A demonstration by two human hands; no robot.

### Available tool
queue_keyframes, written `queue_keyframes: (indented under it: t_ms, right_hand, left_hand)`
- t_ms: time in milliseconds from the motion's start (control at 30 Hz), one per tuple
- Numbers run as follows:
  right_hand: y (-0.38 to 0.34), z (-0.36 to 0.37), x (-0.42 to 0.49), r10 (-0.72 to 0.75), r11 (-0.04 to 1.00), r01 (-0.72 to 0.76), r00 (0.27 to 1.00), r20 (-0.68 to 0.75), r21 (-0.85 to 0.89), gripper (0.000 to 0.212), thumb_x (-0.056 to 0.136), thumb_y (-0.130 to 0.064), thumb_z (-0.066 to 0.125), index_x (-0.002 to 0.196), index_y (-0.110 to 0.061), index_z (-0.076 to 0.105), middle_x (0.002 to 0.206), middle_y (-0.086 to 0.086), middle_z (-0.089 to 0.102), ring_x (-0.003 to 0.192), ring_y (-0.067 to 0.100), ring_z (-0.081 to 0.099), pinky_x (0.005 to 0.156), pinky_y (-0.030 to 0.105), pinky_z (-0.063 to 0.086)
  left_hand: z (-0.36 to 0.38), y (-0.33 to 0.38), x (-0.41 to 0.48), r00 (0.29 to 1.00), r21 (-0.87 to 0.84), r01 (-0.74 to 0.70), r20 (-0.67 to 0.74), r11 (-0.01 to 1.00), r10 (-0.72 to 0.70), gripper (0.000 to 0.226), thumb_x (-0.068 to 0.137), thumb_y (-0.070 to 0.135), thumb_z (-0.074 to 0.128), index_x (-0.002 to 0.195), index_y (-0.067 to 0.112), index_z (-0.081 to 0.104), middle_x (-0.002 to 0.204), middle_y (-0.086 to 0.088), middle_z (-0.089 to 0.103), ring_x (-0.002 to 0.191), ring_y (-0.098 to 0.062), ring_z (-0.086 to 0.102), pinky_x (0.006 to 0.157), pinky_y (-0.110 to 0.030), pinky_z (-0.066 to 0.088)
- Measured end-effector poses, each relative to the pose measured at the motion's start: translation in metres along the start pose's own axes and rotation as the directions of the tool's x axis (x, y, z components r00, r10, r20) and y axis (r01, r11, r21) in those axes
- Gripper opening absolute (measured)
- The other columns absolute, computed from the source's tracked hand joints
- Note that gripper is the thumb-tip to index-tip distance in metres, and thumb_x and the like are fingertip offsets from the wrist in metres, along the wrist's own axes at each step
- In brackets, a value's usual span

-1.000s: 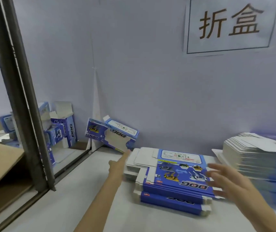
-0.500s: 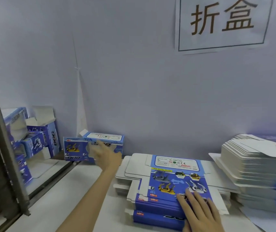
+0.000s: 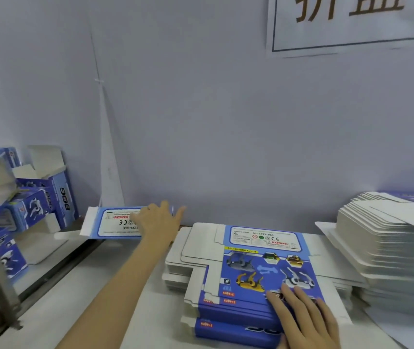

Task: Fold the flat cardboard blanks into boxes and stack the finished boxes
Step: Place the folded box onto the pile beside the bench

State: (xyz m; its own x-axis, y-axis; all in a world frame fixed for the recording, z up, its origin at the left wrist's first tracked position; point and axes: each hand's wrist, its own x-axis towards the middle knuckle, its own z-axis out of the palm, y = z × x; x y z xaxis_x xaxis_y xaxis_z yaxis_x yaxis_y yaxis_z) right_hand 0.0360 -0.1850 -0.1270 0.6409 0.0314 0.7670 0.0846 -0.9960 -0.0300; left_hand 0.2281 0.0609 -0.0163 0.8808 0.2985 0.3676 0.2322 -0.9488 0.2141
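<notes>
Since the earlier frame, the folded box [image 3: 115,222] has rolled label-up, left of the blank stack [image 3: 263,273]. Left hand [image 3: 159,222] rests on it, fingers extended; right hand [image 3: 304,316] lies flat on the stack. Risk: released loosely, the box may fall short of the finished boxes [image 3: 50,195] farther left.

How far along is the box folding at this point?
Done: a heap of folded boxes lies at the left. In hand: the left hand touches one more folded box beside that heap, while the right hand rests flat on the middle stack of flat blanks. Left: that stack and the taller stack on the right, so most remains.
</notes>
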Motion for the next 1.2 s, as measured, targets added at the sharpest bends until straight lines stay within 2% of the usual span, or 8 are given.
queue_keyframes:
  t_ms: [233,333,433,700,800,933,1100,1200]
  right_hand:
    - [0.000,-0.021,0.010,-0.038,0.987,0.005,0.978,0.205,0.162,0.056,0.071,-0.029,0.037,0.110,-0.016,0.075,0.110,0.012,0.073,0.112,0.024,0.045,0.107,0.032,0.013]
    - [0.002,-0.019,0.008,-0.073,0.983,0.040,0.981,0.178,0.182,0.055,0.073,-0.031,0.038,0.109,-0.014,0.076,0.113,0.010,0.072,0.113,0.023,0.045,0.107,0.033,0.013]
    - [0.004,-0.020,0.008,-0.080,0.982,0.049,0.983,0.166,0.184,0.054,0.074,-0.030,0.038,0.110,-0.014,0.076,0.114,0.009,0.072,0.114,0.022,0.045,0.107,0.033,0.013]
    - [0.004,-0.019,0.008,-0.097,0.975,0.069,0.987,0.125,0.213,0.055,0.073,-0.030,0.039,0.112,-0.016,0.074,0.112,0.011,0.073,0.114,0.023,0.045,0.112,0.030,0.011]
    - [0.004,-0.018,0.009,-0.115,0.970,0.090,0.988,0.100,0.226,0.050,0.075,-0.028,0.038,0.121,-0.019,0.056,0.111,0.014,0.072,0.113,0.024,0.045,0.117,0.026,0.002]
    - [0.002,-0.020,0.012,-0.099,0.974,0.069,0.987,0.128,0.217,0.046,0.098,-0.031,0.009,0.121,-0.020,0.047,0.110,0.014,0.073,0.114,0.025,0.044,0.118,0.024,-0.003]
    - [-0.001,-0.021,0.014,-0.095,0.964,0.045,0.979,0.178,0.263,0.057,0.099,-0.044,-0.005,0.135,-0.034,0.038,0.129,0.007,0.063,0.147,0.010,0.010,0.118,0.023,-0.004]
    - [-0.001,-0.022,0.018,-0.113,0.957,0.059,0.978,0.177,0.285,0.058,0.098,-0.047,-0.007,0.132,-0.034,0.038,0.161,-0.019,0.008,0.150,0.004,0.001,0.117,0.023,-0.005]
  left_hand:
    - [0.022,-0.050,-0.069,0.928,-0.610,0.230,-0.096,0.759,-0.359,0.029,0.095,0.039,0.055,0.100,0.010,0.051,0.105,-0.023,0.063,0.093,-0.036,0.053,0.074,-0.043,0.038]
    - [0.021,-0.057,-0.070,0.731,-0.820,0.532,0.319,0.210,-0.603,0.073,0.080,0.034,0.077,0.132,0.004,0.035,0.133,-0.021,0.046,0.116,-0.035,0.051,0.088,-0.047,0.048]
    - [0.007,-0.058,-0.058,0.535,-0.679,0.621,0.733,-0.393,-0.420,0.090,0.069,0.031,0.086,0.139,0.017,0.032,0.135,-0.008,0.050,0.120,-0.027,0.053,0.099,-0.052,0.046]
    - [0.004,-0.061,-0.061,0.658,-0.719,0.603,0.693,-0.345,-0.293,0.054,0.072,0.018,0.079,0.119,0.013,0.052,0.092,-0.007,0.064,0.074,-0.023,0.058,0.079,-0.041,0.052]
    - [-0.007,-0.080,-0.073,0.796,-0.865,0.481,0.498,-0.142,-0.344,0.067,0.065,0.014,0.081,0.124,0.007,0.050,0.108,-0.015,0.065,0.093,-0.032,0.064,0.082,-0.048,0.055]
    - [-0.062,-0.117,-0.055,0.862,-0.863,0.487,0.450,0.134,-0.234,0.041,0.076,0.021,0.077,0.105,0.006,0.053,0.073,-0.009,0.057,0.060,-0.022,0.054,0.057,-0.030,0.047]
    - [-0.158,-0.136,-0.006,0.923,-0.931,0.154,0.256,-0.332,-0.289,0.024,0.086,0.046,0.067,0.084,0.022,0.061,0.071,0.001,0.072,0.063,-0.014,0.068,0.085,-0.039,0.048]
    - [-0.169,-0.126,0.002,0.929,-0.891,0.074,0.225,-0.447,-0.294,0.060,0.063,0.062,0.074,0.108,0.026,0.059,0.111,0.001,0.072,0.106,-0.022,0.065,0.095,-0.053,0.041]
